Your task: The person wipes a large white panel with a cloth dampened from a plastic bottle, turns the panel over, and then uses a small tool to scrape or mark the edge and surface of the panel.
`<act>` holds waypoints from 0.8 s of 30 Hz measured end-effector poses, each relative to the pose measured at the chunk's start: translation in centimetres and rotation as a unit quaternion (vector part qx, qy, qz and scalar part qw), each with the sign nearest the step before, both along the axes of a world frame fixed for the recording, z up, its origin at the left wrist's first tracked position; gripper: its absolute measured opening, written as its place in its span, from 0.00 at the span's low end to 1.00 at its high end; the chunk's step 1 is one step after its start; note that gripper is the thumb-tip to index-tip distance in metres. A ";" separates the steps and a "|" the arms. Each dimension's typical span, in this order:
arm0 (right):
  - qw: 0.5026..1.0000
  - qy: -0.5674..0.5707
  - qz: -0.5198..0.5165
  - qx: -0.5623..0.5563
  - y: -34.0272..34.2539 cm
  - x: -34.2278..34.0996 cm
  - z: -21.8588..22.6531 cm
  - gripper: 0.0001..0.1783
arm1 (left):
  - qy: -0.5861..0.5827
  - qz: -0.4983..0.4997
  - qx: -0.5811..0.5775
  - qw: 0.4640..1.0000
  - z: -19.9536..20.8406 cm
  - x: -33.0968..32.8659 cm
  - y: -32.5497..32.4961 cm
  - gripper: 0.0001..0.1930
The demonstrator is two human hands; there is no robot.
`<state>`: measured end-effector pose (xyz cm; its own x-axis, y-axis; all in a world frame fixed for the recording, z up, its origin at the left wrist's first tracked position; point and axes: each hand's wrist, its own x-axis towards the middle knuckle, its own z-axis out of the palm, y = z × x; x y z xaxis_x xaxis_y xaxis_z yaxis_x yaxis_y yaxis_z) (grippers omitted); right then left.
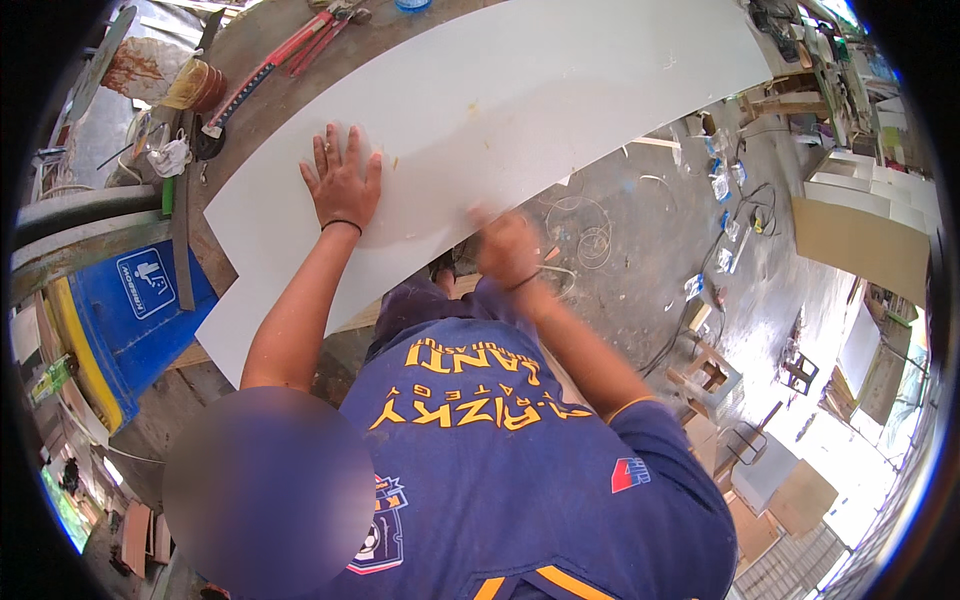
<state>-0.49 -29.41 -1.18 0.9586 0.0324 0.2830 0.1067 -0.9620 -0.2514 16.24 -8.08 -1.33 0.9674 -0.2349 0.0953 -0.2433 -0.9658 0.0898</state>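
A large white panel (560, 100) lies across the work surface in front of me, its near edge running diagonally toward the upper right. Flat on its left part rests my left hand (343, 185), fingers spread and a dark band at the wrist. My right hand (507, 248) is at the panel's near edge, close to my body. Motion smears its fingers, so I cannot make out whether it holds anything. A few small yellowish marks dot the panel's surface.
Beyond the panel lies a long red tool (275, 68), with a rusty bucket (195, 85) farther left. A blue bin (110, 340) stands at the left. Cables (745, 215) and scraps litter the floor on the right, near a pale box-shaped cabinet (860, 235) and a small wooden stool (708, 375).
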 end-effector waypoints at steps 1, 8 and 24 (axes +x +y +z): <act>0.996 0.041 0.023 0.071 3.5 -0.9 1.5 0.21 | 0.005 0.004 -0.003 1.000 -0.2 -0.1 0.2 0.30; 0.990 -0.016 -0.065 0.120 -10.3 3.2 3.2 0.25 | 0.007 0.016 -0.020 1.000 -0.2 -0.3 1.0 0.30; 0.982 -0.055 -0.158 0.084 -11.0 2.2 0.7 0.23 | 0.012 0.019 0.000 1.000 0.0 -0.3 0.3 0.30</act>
